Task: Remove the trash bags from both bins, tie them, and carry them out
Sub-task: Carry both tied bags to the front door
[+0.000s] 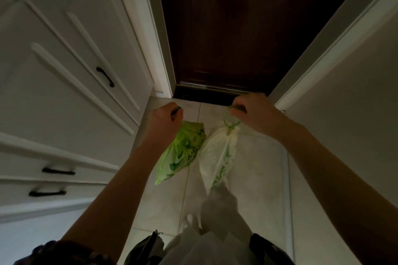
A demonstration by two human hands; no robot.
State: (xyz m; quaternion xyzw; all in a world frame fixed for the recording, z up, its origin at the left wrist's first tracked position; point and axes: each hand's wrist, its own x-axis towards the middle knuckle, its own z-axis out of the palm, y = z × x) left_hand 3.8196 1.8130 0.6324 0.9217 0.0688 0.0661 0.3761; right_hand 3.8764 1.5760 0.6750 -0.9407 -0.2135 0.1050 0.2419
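Fingers of left hand [165, 117] curl tight round the top of the green bag [183, 150], which hangs below it over the floor [258, 178]; fingers of right hand [251, 112] grip the knotted green ties of the white bag [217, 157], hanging just beside the green one, the two close, touching or not I can't tell. Both held out w/ arms fwd, near a dark door [237, 28] ahead; white cabinet [53, 71] w/ black handles at left, wall at right.
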